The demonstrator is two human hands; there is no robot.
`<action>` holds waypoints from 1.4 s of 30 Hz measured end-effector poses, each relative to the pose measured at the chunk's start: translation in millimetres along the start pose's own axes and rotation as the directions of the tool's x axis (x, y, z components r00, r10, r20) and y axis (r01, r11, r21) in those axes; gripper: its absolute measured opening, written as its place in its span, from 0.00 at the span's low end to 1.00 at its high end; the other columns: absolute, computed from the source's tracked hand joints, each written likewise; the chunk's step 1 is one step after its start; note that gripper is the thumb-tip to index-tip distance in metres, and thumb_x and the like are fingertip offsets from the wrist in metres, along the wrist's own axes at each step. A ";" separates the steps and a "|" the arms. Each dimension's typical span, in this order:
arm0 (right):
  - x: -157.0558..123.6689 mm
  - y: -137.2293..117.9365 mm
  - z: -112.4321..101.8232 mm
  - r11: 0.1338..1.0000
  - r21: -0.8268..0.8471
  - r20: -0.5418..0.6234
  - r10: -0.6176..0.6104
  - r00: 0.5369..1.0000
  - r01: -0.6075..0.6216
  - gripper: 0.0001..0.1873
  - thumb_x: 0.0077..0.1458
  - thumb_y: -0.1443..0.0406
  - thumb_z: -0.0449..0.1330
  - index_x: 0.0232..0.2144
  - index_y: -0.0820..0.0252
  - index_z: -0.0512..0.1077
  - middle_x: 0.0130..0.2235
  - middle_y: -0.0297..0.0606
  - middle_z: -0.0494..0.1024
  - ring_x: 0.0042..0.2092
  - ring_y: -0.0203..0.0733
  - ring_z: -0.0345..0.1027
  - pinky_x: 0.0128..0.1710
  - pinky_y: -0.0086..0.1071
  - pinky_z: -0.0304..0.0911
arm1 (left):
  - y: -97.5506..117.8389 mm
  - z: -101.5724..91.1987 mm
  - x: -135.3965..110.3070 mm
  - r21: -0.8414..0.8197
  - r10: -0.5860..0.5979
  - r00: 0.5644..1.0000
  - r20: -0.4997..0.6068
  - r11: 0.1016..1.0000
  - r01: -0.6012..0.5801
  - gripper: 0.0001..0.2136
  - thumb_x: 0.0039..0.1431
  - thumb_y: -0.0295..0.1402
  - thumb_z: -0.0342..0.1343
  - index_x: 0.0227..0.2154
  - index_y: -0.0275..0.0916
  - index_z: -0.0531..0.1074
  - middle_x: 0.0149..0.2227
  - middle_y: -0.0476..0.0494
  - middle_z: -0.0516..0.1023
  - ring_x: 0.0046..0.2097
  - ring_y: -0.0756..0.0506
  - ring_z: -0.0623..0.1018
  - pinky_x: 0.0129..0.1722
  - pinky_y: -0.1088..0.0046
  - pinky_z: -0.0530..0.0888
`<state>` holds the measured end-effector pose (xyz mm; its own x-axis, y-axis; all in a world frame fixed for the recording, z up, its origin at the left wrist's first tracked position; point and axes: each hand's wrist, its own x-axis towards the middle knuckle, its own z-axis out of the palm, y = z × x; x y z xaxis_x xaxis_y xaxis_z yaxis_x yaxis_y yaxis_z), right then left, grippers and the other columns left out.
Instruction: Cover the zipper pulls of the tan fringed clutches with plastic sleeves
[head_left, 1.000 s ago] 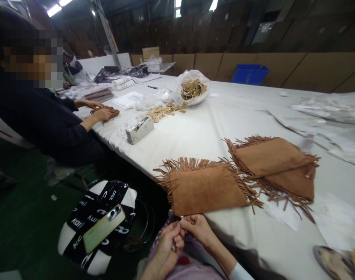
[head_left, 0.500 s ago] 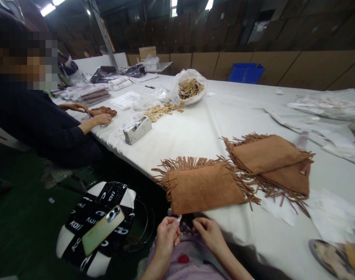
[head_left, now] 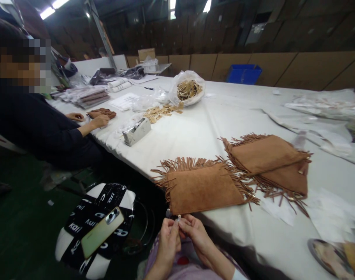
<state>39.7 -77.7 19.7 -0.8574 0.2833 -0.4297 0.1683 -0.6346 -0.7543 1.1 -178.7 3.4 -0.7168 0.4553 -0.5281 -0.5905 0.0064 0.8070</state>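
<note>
A brown suede fringed bag (head_left: 203, 186) lies flat at the table's front edge, its near edge toward me. At that edge, close to its left corner, sits a small shiny whitish piece (head_left: 179, 217), perhaps a zipper pull with wrapping; it is too small to tell. My left hand (head_left: 169, 239) pinches this piece between thumb and finger. My right hand (head_left: 195, 232) is closed right beside it, fingertips meeting those of the left hand at the piece. Behind and to the right, more brown fringed bags (head_left: 262, 155) lie overlapping.
A tape dispenser (head_left: 137, 131), scattered tan tags (head_left: 161, 112) and a plastic bag of tags (head_left: 190, 91) are on the white table (head_left: 201, 132). To my left, a phone (head_left: 103, 231) lies on a stool (head_left: 69, 229). A co-worker (head_left: 43, 120) handles brown material (head_left: 103, 112).
My right hand has moved left, from apart to against my left hand at the bag's near edge. The bag stays in place. The co-worker's hands have shifted slightly.
</note>
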 end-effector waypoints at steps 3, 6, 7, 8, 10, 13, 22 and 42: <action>0.5 -2.2 0.7 0.997 0.075 -0.016 0.003 1.000 -0.002 0.22 0.37 0.57 0.72 0.24 0.61 0.64 0.20 0.26 0.66 0.20 0.26 0.52 0.20 0.23 0.47 | 3.8 5.9 -1.6 -0.208 -0.098 0.989 0.114 0.971 0.120 0.22 0.47 0.51 0.62 0.33 0.39 0.63 0.19 0.59 0.64 0.16 0.60 0.49 0.16 0.81 0.43; 3.0 -4.2 2.1 0.994 0.112 0.024 0.009 1.000 -0.012 0.20 0.38 0.58 0.72 0.25 0.62 0.66 0.21 0.27 0.66 0.18 0.25 0.52 0.17 0.22 0.45 | 9.8 5.9 -4.8 -0.267 -0.146 0.961 0.235 0.941 0.208 0.22 0.46 0.48 0.64 0.36 0.38 0.66 0.22 0.56 0.67 0.18 0.59 0.54 0.16 0.82 0.47; 4.0 -4.2 2.4 0.992 0.122 0.034 0.018 0.999 -0.022 0.20 0.38 0.58 0.72 0.26 0.62 0.67 0.22 0.28 0.68 0.18 0.25 0.52 0.16 0.22 0.45 | 11.0 3.9 -6.5 -0.227 -0.133 0.956 0.261 0.954 0.195 0.22 0.48 0.49 0.62 0.36 0.38 0.66 0.22 0.55 0.68 0.18 0.59 0.55 0.17 0.81 0.48; 4.9 -4.0 2.6 0.990 0.139 0.033 0.029 0.999 -0.034 0.20 0.37 0.59 0.72 0.28 0.62 0.68 0.23 0.29 0.70 0.17 0.25 0.53 0.15 0.22 0.45 | 11.4 0.6 -8.4 -0.153 -0.111 0.951 0.288 0.975 0.160 0.21 0.50 0.50 0.60 0.35 0.38 0.67 0.22 0.54 0.69 0.17 0.58 0.57 0.17 0.81 0.49; 6.5 -3.7 2.8 0.983 0.177 -0.002 0.049 0.999 -0.047 0.22 0.34 0.61 0.73 0.31 0.61 0.70 0.26 0.31 0.74 0.18 0.27 0.56 0.16 0.23 0.47 | 9.3 -10.0 -12.6 0.066 -0.062 0.943 0.327 0.997 0.043 0.19 0.54 0.52 0.54 0.32 0.38 0.69 0.19 0.53 0.70 0.17 0.56 0.59 0.17 0.79 0.52; 8.8 -5.3 2.5 0.977 0.211 -0.089 0.061 0.994 -0.041 0.23 0.33 0.63 0.73 0.34 0.61 0.71 0.30 0.35 0.77 0.24 0.32 0.64 0.22 0.25 0.56 | -0.4 -33.2 -18.5 0.363 -0.047 0.926 0.374 0.926 -0.099 0.18 0.54 0.50 0.55 0.26 0.38 0.71 0.19 0.50 0.72 0.19 0.52 0.65 0.21 0.76 0.58; -3.0 -25.2 -0.7 0.966 -0.257 0.056 0.033 0.998 -0.018 0.21 0.49 0.48 0.62 0.31 0.62 0.74 0.29 0.37 0.77 0.29 0.39 0.68 0.31 0.30 0.62 | -4.0 -63.7 4.8 0.073 -0.045 0.994 -0.095 0.996 0.052 0.26 0.46 0.55 0.58 0.36 0.35 0.74 0.31 0.42 0.78 0.28 0.49 0.74 0.27 0.74 0.66; -10.1 -111.0 -158.2 0.147 -0.983 -0.175 -0.629 0.757 -0.106 0.25 0.57 0.53 0.49 0.52 0.58 0.70 0.38 0.42 0.81 0.38 0.48 0.75 0.40 0.38 0.69 | 82.2 12.9 45.4 -0.156 -0.201 0.950 0.240 0.958 0.242 0.28 0.44 0.47 0.66 0.45 0.32 0.72 0.42 0.31 0.81 0.43 0.35 0.80 0.42 0.60 0.76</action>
<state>106.6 103.6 29.3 -0.6698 0.7399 0.0622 0.5938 0.5840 -0.5535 -75.2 -146.1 49.2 -0.4729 0.6448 -0.6005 -0.7968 -0.0221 0.6038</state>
